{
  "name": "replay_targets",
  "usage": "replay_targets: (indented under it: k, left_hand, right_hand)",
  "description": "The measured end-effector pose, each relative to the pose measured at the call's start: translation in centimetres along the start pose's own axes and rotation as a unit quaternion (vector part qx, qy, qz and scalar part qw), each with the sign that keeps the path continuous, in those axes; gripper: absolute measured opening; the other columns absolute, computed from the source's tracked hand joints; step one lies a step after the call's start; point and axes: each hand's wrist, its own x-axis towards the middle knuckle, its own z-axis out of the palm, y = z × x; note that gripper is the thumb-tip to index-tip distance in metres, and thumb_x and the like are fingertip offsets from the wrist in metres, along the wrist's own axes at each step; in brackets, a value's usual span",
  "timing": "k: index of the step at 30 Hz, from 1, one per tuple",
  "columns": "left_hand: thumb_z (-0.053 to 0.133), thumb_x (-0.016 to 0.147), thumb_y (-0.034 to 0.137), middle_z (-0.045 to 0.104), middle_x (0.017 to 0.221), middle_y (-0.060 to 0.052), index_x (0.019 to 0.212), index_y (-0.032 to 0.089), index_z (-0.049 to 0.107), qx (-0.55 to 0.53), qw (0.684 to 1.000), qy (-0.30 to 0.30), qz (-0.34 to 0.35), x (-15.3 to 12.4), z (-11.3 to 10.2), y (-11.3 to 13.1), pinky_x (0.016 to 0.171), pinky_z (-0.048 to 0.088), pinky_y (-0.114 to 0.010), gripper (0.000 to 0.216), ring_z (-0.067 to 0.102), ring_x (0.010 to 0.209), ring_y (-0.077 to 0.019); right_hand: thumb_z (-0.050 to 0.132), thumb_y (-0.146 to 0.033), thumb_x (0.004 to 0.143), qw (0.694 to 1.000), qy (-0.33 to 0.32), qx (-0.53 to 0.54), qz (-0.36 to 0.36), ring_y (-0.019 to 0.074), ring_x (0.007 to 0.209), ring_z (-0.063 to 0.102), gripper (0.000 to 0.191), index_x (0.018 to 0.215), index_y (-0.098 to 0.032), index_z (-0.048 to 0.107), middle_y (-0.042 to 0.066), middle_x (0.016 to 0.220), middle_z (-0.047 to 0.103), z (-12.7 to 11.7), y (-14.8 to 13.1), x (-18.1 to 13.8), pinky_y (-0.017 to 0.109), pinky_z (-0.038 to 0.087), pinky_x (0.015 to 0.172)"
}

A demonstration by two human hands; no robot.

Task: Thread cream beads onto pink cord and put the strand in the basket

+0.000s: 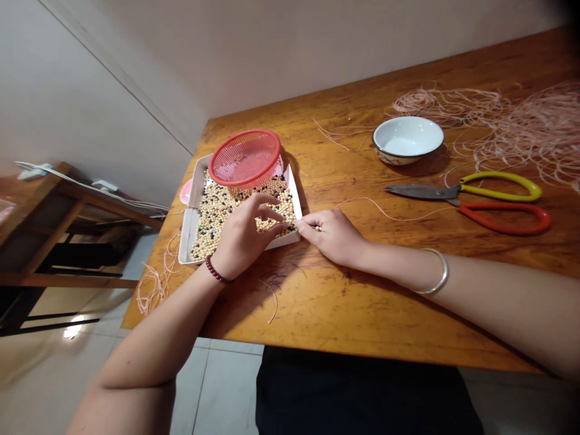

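Observation:
A white tray (pixel 194 192) full of small cream and dark beads (pixel 212 217) lies at the table's left end. My left hand (pixel 242 237) hovers over its near right corner, thumb and forefinger pinched together on something too small to name. My right hand (pixel 333 234) rests on the table beside the tray's corner, its fingers pinched on the end of a thin pink cord (pixel 385 211) that trails off to the right. The two hands' fingertips nearly meet. A red bead bracelet circles the left wrist, a silver bangle the right.
A red mesh basket (pixel 245 157) sits upside down on the tray's far end. A white bowl (pixel 408 140), large scissors (pixel 475 199) with yellow and red handles, and a tangle of pink cord (pixel 512 121) lie on the wooden table (pixel 362 302). Cord loops hang off the left edge.

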Motion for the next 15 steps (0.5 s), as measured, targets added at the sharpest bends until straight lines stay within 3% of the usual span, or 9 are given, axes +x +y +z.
replay_targets:
  k: [9,15]
  left_hand:
    - [0.075,0.075,0.026,0.072,0.081,0.002,0.106,0.023,0.049,-0.007,1.0,0.007,0.009,-0.07,-0.03,0.09,0.058,0.049,-0.027,0.04,0.064,0.063,-0.0123]
    - [0.073,0.076,0.024,0.072,0.083,0.001,0.107,0.022,0.049,-0.021,1.0,0.016,0.005,-0.08,0.09,-0.01,0.055,0.047,-0.024,0.04,0.067,0.069,-0.0129]
  right_hand:
    - [0.041,-0.041,0.09,1.0,-0.008,0.005,0.007,0.0095,0.054,0.033,0.042,0.056,-0.017,0.047,-0.002,0.055,0.043,-0.09,-0.02,-0.04,0.026,0.02,0.054]
    - [0.041,-0.039,0.09,1.0,0.003,0.016,0.0,0.0095,0.055,0.033,0.041,0.055,-0.017,0.042,-0.003,0.054,0.039,-0.02,0.08,0.08,0.026,0.021,0.054]
